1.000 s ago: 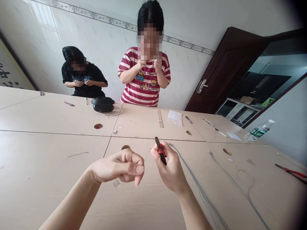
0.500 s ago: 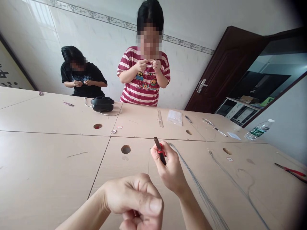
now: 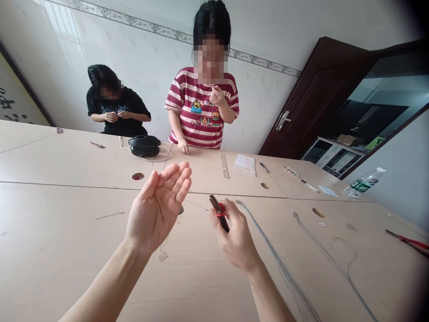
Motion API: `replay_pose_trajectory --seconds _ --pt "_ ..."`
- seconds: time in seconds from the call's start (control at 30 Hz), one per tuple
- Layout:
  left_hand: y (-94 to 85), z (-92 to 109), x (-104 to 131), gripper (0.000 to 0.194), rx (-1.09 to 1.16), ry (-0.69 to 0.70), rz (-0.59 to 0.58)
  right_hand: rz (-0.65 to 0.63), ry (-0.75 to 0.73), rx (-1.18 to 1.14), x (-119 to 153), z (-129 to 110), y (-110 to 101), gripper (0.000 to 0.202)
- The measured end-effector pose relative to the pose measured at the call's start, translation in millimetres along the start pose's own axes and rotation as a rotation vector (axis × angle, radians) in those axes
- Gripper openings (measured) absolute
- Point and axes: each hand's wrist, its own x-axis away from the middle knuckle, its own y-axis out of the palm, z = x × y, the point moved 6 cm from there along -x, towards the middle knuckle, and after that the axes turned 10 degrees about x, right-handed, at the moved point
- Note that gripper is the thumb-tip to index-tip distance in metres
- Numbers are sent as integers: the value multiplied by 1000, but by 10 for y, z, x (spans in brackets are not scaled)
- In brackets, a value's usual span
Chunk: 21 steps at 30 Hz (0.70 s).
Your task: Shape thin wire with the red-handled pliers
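My left hand (image 3: 157,208) is raised palm up over the table (image 3: 67,268), fingers together and stretched out, with nothing seen in the palm. To its right, my right hand (image 3: 236,232) grips pliers (image 3: 221,217) with red and black handles, their dark jaws pointing up and away. A thin wire (image 3: 197,205) runs between the two hands, by the pliers; whether a hand holds it I cannot tell. Just right of my right hand lies a bundle of long grey wires (image 3: 275,252). A small tangle (image 3: 163,256) shows below my left hand.
Across the table, one person in a striped shirt (image 3: 204,107) rests a hand on it; another in black (image 3: 117,105) sits left. A black device (image 3: 144,146), ruler (image 3: 225,166), plastic bag (image 3: 245,165), bottle (image 3: 364,182) and red-handled pliers (image 3: 407,240) lie about. More wires (image 3: 330,255) are at right.
My left hand has moved up and left, turned palm up and opened from a curled shape. My right hand keeps the pliers nearly in place. The striped-shirt person has lowered one hand to the table.
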Motion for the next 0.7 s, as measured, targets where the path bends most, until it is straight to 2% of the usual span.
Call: replay_pose_trajectory --seconds 0.13,0.3,0.47,0.53,0.6,0.7 --pt "-24 -84 -4 40 -206 66 -94 10 -38 29 4 -51 -19 9" --pt "-11 -189 61 35 -470 41 -170 28 -66 60 5 -98 -57 9" --pt "-32 -134 61 35 -587 101 -137 23 -85 92 5 -115 -72 11" --pt "-51 -115 57 36 -699 122 -122 15 -96 95 6 -122 -64 12" --pt "-64 -139 58 38 -864 84 -137 16 -111 104 7 -128 -60 13" --pt "-63 -230 75 41 -1087 -52 -223 23 -127 120 10 -127 -61 14"
